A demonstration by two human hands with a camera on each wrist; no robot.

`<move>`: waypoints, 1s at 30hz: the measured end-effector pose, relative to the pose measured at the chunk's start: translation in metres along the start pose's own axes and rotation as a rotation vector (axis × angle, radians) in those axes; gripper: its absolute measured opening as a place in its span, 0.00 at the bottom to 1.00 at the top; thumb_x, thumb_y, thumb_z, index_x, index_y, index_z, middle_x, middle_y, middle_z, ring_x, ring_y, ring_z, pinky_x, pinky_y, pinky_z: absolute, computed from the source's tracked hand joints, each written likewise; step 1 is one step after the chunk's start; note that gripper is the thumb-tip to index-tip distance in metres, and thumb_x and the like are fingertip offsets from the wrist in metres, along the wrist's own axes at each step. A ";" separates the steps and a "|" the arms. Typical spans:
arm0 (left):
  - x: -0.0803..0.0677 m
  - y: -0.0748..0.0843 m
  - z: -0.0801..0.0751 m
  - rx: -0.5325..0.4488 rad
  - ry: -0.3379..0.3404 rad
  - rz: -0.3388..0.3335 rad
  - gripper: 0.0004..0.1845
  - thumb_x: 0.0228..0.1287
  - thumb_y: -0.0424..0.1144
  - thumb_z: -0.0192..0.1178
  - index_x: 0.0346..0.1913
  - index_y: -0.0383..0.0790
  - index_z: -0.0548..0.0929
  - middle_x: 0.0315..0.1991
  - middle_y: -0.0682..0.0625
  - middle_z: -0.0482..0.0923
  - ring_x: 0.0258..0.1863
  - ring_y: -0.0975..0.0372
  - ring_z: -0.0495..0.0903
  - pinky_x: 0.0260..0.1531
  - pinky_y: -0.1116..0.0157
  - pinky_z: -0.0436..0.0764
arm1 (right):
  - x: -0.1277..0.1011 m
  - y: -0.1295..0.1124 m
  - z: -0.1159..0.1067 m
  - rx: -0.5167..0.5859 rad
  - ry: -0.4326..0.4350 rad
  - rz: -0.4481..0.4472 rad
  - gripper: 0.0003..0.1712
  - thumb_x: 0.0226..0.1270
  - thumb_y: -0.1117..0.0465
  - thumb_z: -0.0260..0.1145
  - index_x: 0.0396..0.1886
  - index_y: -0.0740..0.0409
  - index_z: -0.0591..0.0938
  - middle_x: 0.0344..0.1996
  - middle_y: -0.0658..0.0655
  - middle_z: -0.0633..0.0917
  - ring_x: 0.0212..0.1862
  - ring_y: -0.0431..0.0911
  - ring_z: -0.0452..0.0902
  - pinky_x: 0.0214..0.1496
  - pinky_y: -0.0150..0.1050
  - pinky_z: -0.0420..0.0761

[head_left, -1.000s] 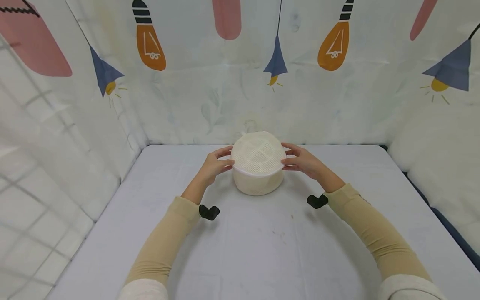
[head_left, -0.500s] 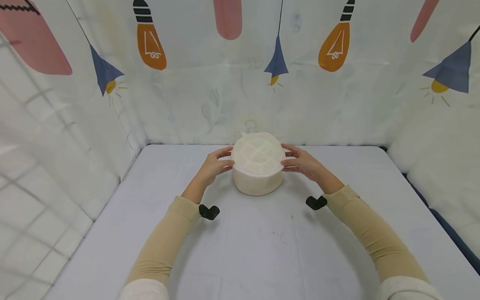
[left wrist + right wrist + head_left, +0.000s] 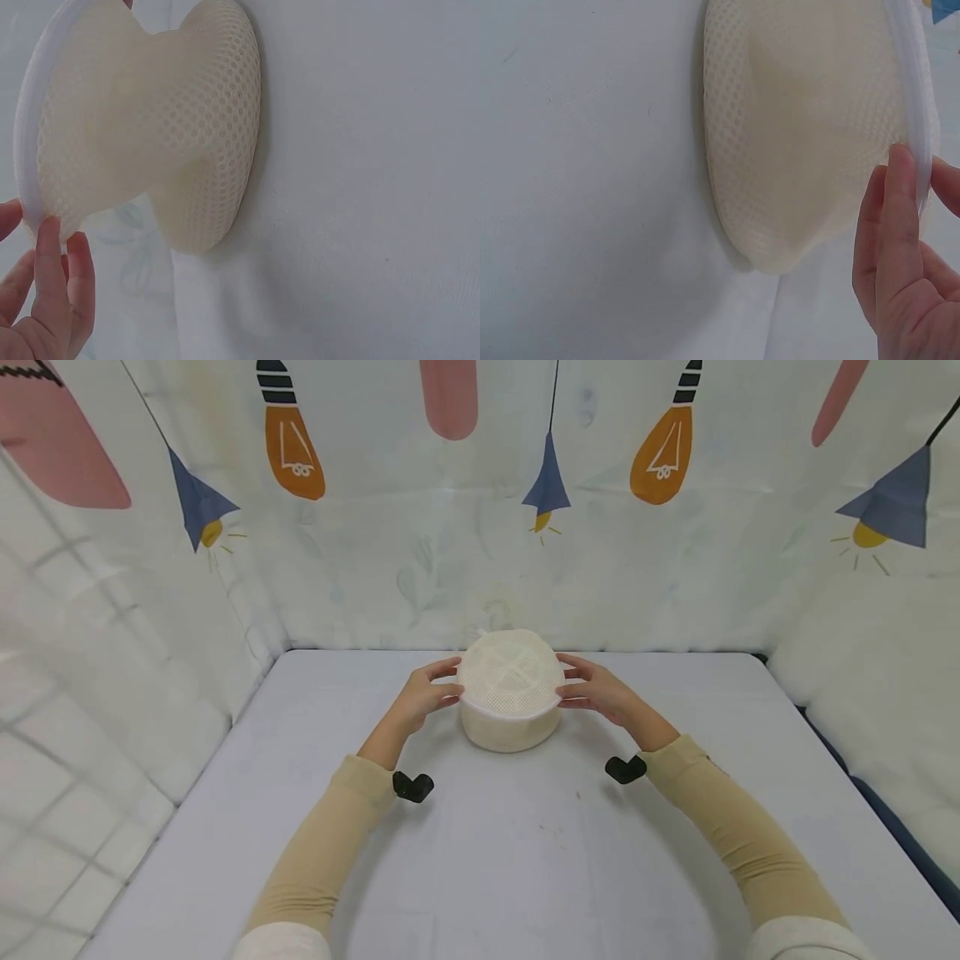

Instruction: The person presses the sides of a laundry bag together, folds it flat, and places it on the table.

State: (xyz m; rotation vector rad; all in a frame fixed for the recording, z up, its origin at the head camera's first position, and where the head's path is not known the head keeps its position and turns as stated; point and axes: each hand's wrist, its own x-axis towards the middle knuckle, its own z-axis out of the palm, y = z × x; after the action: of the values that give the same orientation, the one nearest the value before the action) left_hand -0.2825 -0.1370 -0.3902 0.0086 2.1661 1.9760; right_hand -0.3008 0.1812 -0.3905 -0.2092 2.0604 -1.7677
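A round cream mesh laundry bag (image 3: 512, 672) with a white rim stands near the far side of the table. My left hand (image 3: 422, 696) pinches the rim at its left side, and my right hand (image 3: 606, 693) pinches it at the right. The left wrist view has the mesh wall sagging and folded inward between the raised rim and the base on the table; there the left hand's fingers (image 3: 51, 277) grip the rim edge. In the right wrist view the right hand's fingers (image 3: 901, 195) lie along the white rim, with the thumb on its other side. The bag's inside is hidden.
A white cloth covers the table (image 3: 480, 860). Behind it hangs a pale curtain (image 3: 360, 552) printed with lamps and bulbs, close to the bag. Black wrist mounts (image 3: 413, 787) hang at both cuffs.
The top of the bag has sunk slightly, with both hands still on its rim. The whole view has shifted a little.
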 end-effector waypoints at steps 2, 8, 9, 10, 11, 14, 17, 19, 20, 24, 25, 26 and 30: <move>0.000 0.000 -0.001 -0.001 0.000 -0.001 0.34 0.69 0.23 0.60 0.77 0.38 0.68 0.72 0.38 0.65 0.66 0.49 0.72 0.62 0.58 0.78 | 0.001 0.000 0.001 0.001 0.002 0.001 0.45 0.73 0.73 0.63 0.84 0.55 0.54 0.71 0.70 0.64 0.49 0.45 0.81 0.59 0.42 0.83; 0.000 -0.002 -0.003 0.002 0.001 -0.006 0.34 0.70 0.24 0.60 0.77 0.39 0.67 0.73 0.38 0.64 0.67 0.49 0.70 0.64 0.57 0.77 | 0.003 0.000 0.003 0.001 -0.001 0.003 0.45 0.73 0.74 0.63 0.84 0.55 0.54 0.72 0.70 0.63 0.50 0.46 0.80 0.59 0.42 0.83; 0.000 -0.003 -0.004 0.005 0.002 -0.006 0.34 0.70 0.24 0.60 0.77 0.39 0.67 0.73 0.38 0.64 0.67 0.49 0.70 0.64 0.57 0.77 | 0.003 0.000 0.003 -0.001 0.000 0.004 0.45 0.73 0.73 0.63 0.84 0.54 0.54 0.72 0.70 0.63 0.50 0.46 0.80 0.59 0.42 0.83; 0.000 -0.003 -0.004 0.006 0.002 -0.007 0.34 0.70 0.24 0.60 0.77 0.39 0.67 0.73 0.38 0.64 0.67 0.49 0.70 0.64 0.57 0.77 | 0.003 -0.001 0.003 -0.003 0.001 0.005 0.45 0.73 0.73 0.63 0.84 0.54 0.54 0.71 0.70 0.64 0.50 0.46 0.81 0.59 0.42 0.83; 0.001 -0.004 -0.004 0.006 0.002 -0.008 0.34 0.70 0.24 0.60 0.77 0.39 0.67 0.73 0.38 0.64 0.67 0.49 0.71 0.63 0.57 0.77 | 0.003 -0.001 0.004 -0.006 0.002 0.006 0.45 0.73 0.73 0.63 0.84 0.54 0.54 0.71 0.70 0.64 0.50 0.46 0.81 0.59 0.42 0.83; 0.001 -0.004 -0.005 0.010 0.003 -0.012 0.34 0.69 0.24 0.60 0.77 0.39 0.67 0.72 0.38 0.65 0.66 0.49 0.72 0.62 0.58 0.78 | 0.003 -0.001 0.004 -0.012 0.005 0.015 0.45 0.73 0.73 0.63 0.84 0.54 0.54 0.71 0.69 0.65 0.49 0.46 0.81 0.59 0.42 0.83; 0.002 -0.005 -0.005 0.013 -0.003 -0.017 0.34 0.69 0.23 0.61 0.77 0.39 0.67 0.72 0.39 0.65 0.65 0.50 0.73 0.62 0.58 0.78 | 0.004 0.000 0.004 -0.013 0.005 0.025 0.46 0.73 0.73 0.63 0.84 0.54 0.54 0.70 0.69 0.65 0.49 0.46 0.81 0.59 0.42 0.83; 0.001 -0.004 -0.005 0.021 -0.009 -0.018 0.35 0.69 0.23 0.61 0.77 0.39 0.67 0.73 0.39 0.65 0.63 0.50 0.74 0.62 0.58 0.78 | 0.005 0.001 0.004 -0.010 0.004 0.032 0.46 0.73 0.73 0.63 0.84 0.54 0.53 0.70 0.69 0.65 0.50 0.47 0.81 0.59 0.42 0.83; 0.001 -0.004 -0.005 0.026 -0.015 -0.017 0.35 0.69 0.23 0.61 0.77 0.39 0.67 0.73 0.39 0.65 0.62 0.51 0.74 0.63 0.58 0.78 | 0.006 0.002 0.003 -0.011 0.002 0.033 0.46 0.73 0.73 0.63 0.84 0.54 0.53 0.70 0.69 0.65 0.50 0.47 0.81 0.58 0.42 0.83; 0.001 -0.004 -0.004 0.046 -0.033 -0.017 0.36 0.69 0.24 0.61 0.78 0.40 0.66 0.73 0.39 0.64 0.60 0.51 0.75 0.64 0.57 0.77 | 0.007 0.006 0.003 -0.004 0.000 0.040 0.46 0.74 0.73 0.63 0.84 0.54 0.53 0.70 0.69 0.65 0.49 0.47 0.81 0.58 0.41 0.83; 0.001 -0.004 -0.003 0.049 -0.036 -0.018 0.36 0.69 0.24 0.61 0.78 0.40 0.65 0.74 0.39 0.64 0.60 0.51 0.75 0.64 0.57 0.77 | 0.007 0.006 0.003 -0.001 -0.001 0.041 0.46 0.74 0.73 0.63 0.84 0.54 0.53 0.70 0.69 0.65 0.49 0.46 0.81 0.58 0.41 0.83; 0.000 -0.004 -0.003 0.050 -0.038 -0.018 0.36 0.69 0.24 0.61 0.78 0.40 0.65 0.74 0.38 0.64 0.60 0.51 0.75 0.64 0.56 0.77 | 0.007 0.007 0.003 0.001 -0.001 0.041 0.46 0.74 0.73 0.63 0.84 0.54 0.53 0.70 0.69 0.65 0.49 0.46 0.81 0.58 0.41 0.83; 0.000 -0.004 -0.003 0.054 -0.036 -0.022 0.36 0.69 0.24 0.61 0.78 0.40 0.65 0.74 0.38 0.63 0.61 0.50 0.74 0.64 0.56 0.77 | 0.005 0.008 0.003 0.010 -0.007 0.039 0.45 0.74 0.73 0.63 0.84 0.55 0.53 0.69 0.70 0.65 0.49 0.46 0.81 0.59 0.42 0.83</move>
State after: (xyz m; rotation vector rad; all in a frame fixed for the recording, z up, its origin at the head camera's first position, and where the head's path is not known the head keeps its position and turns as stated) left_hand -0.2821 -0.1404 -0.3939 0.0278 2.1865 1.8904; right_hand -0.3030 0.1775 -0.4000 -0.1711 2.0372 -1.7511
